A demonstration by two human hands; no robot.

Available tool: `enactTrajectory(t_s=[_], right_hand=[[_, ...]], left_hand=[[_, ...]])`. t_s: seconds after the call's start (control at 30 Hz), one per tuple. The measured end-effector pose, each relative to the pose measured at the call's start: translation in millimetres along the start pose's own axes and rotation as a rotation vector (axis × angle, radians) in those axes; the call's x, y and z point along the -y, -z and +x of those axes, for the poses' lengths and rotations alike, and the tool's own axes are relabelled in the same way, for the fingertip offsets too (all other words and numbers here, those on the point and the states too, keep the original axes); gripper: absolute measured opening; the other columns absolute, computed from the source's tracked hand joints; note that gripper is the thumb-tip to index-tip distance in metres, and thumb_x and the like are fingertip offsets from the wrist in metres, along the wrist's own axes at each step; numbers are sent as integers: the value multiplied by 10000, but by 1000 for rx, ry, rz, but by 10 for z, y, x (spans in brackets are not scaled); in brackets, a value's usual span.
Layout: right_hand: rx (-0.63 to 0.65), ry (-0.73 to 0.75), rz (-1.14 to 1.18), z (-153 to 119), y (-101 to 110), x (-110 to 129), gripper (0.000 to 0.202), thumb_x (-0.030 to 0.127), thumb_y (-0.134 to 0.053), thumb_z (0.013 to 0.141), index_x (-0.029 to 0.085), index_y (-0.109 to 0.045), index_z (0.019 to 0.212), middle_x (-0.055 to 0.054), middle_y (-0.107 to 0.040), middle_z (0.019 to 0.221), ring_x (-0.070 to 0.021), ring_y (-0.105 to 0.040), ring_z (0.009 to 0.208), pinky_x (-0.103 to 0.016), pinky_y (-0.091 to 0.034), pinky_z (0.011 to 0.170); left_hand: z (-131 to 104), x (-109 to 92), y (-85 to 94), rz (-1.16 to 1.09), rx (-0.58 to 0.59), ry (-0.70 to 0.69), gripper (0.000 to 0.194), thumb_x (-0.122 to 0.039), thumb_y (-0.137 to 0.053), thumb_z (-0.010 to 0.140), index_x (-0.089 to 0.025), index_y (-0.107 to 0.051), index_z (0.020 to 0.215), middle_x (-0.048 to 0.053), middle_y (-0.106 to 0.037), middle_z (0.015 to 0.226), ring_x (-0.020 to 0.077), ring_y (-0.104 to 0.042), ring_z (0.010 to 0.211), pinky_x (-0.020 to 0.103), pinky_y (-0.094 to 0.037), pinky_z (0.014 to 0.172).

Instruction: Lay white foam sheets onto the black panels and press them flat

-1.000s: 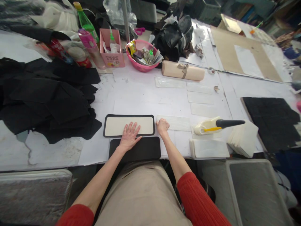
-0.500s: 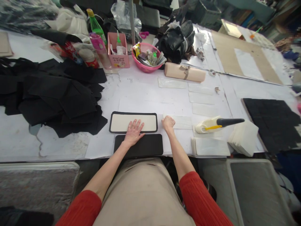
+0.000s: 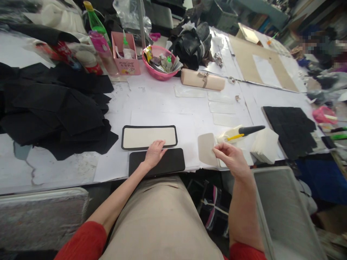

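The right hand (image 3: 230, 159) pinches a pale, rounded translucent sheet (image 3: 206, 148), lifted since a second ago; the left hand (image 3: 154, 153), fingers loosely spread, stays on the cream black-bordered panel (image 3: 148, 137).

your left hand (image 3: 154, 154) rests on the black panel (image 3: 157, 162); your right hand (image 3: 230, 159) pinches a pale sheet (image 3: 206, 148) above the surface (image 3: 162, 108).

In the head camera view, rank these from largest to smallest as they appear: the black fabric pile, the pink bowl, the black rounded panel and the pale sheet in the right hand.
1. black fabric pile
2. black rounded panel
3. pink bowl, though it lies farther from the camera, so its rank is unsure
4. pale sheet, held in the right hand
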State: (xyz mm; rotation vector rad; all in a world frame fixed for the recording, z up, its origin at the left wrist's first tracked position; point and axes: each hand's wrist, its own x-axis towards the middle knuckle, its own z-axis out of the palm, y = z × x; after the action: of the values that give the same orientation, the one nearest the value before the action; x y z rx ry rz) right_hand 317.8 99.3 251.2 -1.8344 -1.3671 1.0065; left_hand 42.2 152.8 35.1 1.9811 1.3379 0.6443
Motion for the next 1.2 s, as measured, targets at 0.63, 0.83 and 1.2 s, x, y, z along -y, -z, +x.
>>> enactTrajectory(t_s=[0.63,0.83,1.2], right_hand=[[82,-281,708,-711,-172,-32,265,364,-836,601,199,-641,674,2,-669,589,-124,-563,438,-209,-418,414],[45,-269,743,-831,-187,-63,268,375,-825,611,197,-715,779,-30,-721,659,-181,-670,551,-229,-489,465],[-70,-323,761,-873,-112,-389,266,322,-770,655,200,-725,886,-40,-755,777,-229,-719,723,-304,-578,635]], left_hand=[[-508,-313,-87,-1342,442,721,356,-351,-818,694,-100,-667,897,33,-618,758,44,-512,545,179,-388,491],[-547,-322,-202,-1452,546,714,417,-334,-838,679,-118,-652,983,38,-629,773,55,-521,554,184,-372,487],[-714,-132,-156,-1605,450,714,349,-365,-842,667,-125,-594,723,-19,-560,627,48,-500,510,190,-431,529]])
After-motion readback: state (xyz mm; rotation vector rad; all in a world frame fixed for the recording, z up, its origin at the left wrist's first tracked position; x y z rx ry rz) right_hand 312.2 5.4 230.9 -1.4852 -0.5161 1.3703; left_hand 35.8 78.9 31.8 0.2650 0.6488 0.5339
